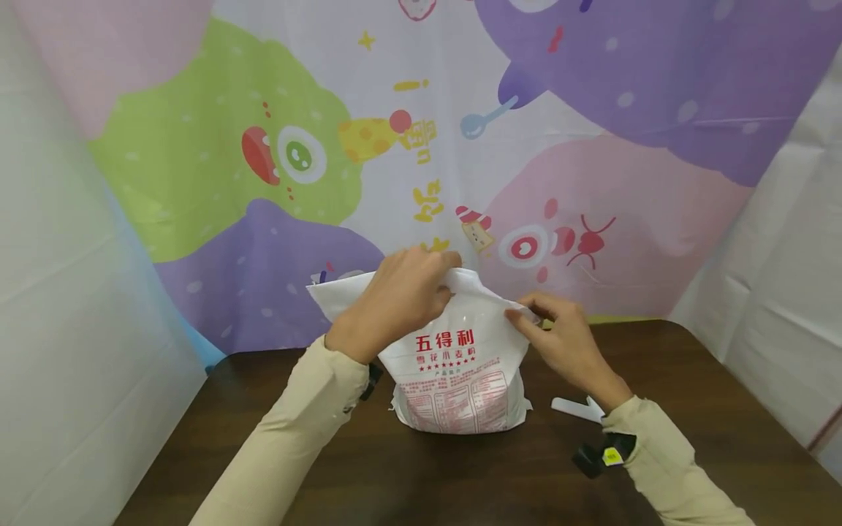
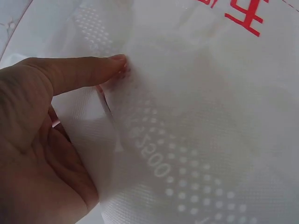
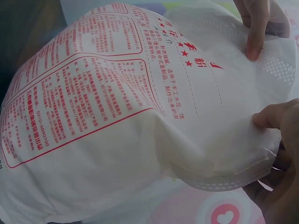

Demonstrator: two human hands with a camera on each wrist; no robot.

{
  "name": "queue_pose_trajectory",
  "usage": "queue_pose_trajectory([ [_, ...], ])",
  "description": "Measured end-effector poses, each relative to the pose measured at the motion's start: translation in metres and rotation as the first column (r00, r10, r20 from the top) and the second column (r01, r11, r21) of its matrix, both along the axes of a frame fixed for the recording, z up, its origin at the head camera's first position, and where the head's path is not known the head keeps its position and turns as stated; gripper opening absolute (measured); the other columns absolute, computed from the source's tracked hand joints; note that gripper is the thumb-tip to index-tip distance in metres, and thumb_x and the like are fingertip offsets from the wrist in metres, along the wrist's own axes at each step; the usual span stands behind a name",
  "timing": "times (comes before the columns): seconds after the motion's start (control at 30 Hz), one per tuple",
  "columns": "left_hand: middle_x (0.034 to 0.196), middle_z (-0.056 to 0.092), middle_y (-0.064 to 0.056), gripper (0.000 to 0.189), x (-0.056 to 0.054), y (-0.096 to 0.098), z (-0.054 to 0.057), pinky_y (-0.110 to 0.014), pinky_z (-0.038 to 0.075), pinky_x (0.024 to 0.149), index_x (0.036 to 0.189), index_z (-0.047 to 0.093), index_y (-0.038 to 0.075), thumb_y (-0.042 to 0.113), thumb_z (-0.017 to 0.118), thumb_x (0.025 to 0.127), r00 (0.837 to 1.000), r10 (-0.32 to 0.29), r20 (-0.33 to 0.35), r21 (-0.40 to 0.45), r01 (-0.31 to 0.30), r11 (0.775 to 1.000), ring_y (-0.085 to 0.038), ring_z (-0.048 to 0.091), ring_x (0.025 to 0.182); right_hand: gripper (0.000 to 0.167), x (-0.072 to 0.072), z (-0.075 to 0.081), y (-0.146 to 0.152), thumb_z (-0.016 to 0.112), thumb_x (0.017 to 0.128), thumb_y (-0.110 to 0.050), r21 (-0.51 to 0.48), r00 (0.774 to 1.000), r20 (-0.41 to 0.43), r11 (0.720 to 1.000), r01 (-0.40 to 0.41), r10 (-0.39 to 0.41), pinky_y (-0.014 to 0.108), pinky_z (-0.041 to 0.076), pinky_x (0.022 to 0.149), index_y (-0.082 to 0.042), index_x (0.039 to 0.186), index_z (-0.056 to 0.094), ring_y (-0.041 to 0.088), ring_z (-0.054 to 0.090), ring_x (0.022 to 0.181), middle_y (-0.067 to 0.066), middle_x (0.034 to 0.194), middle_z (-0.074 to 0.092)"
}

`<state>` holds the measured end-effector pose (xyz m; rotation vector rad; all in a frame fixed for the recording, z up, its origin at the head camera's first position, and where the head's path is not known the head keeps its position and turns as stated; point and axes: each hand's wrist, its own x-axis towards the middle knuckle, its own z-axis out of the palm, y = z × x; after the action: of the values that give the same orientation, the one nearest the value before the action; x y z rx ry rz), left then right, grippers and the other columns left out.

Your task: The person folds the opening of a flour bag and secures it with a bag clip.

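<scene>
A white flour bag (image 1: 460, 314) with red print stands upright on the table, its upper part pulled up. My left hand (image 1: 404, 296) pinches the top edge near its middle. In the left wrist view the thumb (image 2: 88, 74) presses on the embossed dotted band of the bag (image 2: 210, 116), with the other fingers partly hidden behind the plastic. At the top right corner my right hand (image 1: 566, 340) pinches the bag's edge between thumb and fingers. In the right wrist view, thumb and fingers of the right hand (image 3: 285, 158) hold the dotted rim of the bag (image 3: 112, 154).
To the right of the bag, a white plastic piece (image 1: 575, 409) lies on the dark wooden table (image 1: 395, 482), partly behind the right wrist. A cartoon-print cloth (image 1: 217, 146) hangs behind. White cloth walls (image 1: 52, 292) flank both sides.
</scene>
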<state>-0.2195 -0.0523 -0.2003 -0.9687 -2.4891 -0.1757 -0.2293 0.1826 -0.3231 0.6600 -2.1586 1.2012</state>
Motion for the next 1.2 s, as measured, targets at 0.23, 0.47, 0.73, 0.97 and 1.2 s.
queue_pose_trajectory([
  [0.23,0.058,0.044,0.002,0.022,-0.006,-0.006,-0.007,-0.036,0.038,0.050,0.071,0.056,0.015,0.000,0.065,0.083,0.996,-0.036,-0.085,0.045,0.040,0.998,-0.020,0.044,0.055,0.004,-0.004,-0.005,0.000,0.075,0.088,-0.007,0.010,0.997,-0.078,1.000,-0.011,0.012,0.020,0.043,0.057,-0.009,0.087,0.072,0.010,0.055,0.066,-0.005,0.074,0.065],
  [0.47,0.057,0.051,0.002,0.017,-0.004,-0.008,-0.011,-0.037,0.039,0.052,0.076,0.062,0.014,0.000,0.066,0.084,0.984,-0.076,-0.159,0.064,0.087,0.994,-0.019,0.043,0.052,0.006,-0.002,-0.012,-0.001,0.076,0.087,-0.006,-0.040,0.999,-0.046,0.999,-0.003,0.001,0.018,0.050,0.063,-0.009,0.087,0.071,0.009,0.061,0.073,-0.003,0.080,0.069],
  [0.73,0.070,0.066,0.004,0.009,0.005,-0.003,-0.011,-0.036,0.040,0.065,0.089,0.065,0.015,0.006,0.068,0.087,0.973,-0.152,-0.176,-0.043,0.147,0.988,-0.017,0.056,0.061,0.004,0.005,-0.014,0.002,0.073,0.089,-0.004,-0.103,0.999,0.035,0.994,0.024,-0.021,0.018,0.050,0.070,-0.003,0.091,0.070,0.008,0.063,0.082,0.003,0.086,0.069],
  [0.97,0.064,0.058,0.007,0.009,0.011,-0.006,-0.008,-0.035,0.040,0.068,0.090,0.064,0.014,0.020,0.067,0.096,0.964,-0.219,-0.149,-0.003,0.221,0.975,-0.012,0.051,0.058,0.006,0.026,0.005,-0.003,0.071,0.091,-0.004,-0.074,1.000,0.022,0.997,0.005,-0.003,0.018,0.049,0.066,0.002,0.092,0.070,0.009,0.060,0.075,0.009,0.083,0.068],
  [1.2,0.055,0.047,0.007,0.012,0.006,-0.008,-0.011,-0.034,0.040,0.063,0.087,0.065,0.013,0.017,0.063,0.099,0.950,-0.198,-0.240,0.069,0.220,0.973,-0.013,0.046,0.052,0.006,0.014,-0.010,0.003,0.074,0.087,-0.002,-0.051,0.999,0.007,0.998,0.038,-0.037,0.021,0.043,0.061,-0.005,0.093,0.073,0.012,0.054,0.070,0.003,0.080,0.067],
])
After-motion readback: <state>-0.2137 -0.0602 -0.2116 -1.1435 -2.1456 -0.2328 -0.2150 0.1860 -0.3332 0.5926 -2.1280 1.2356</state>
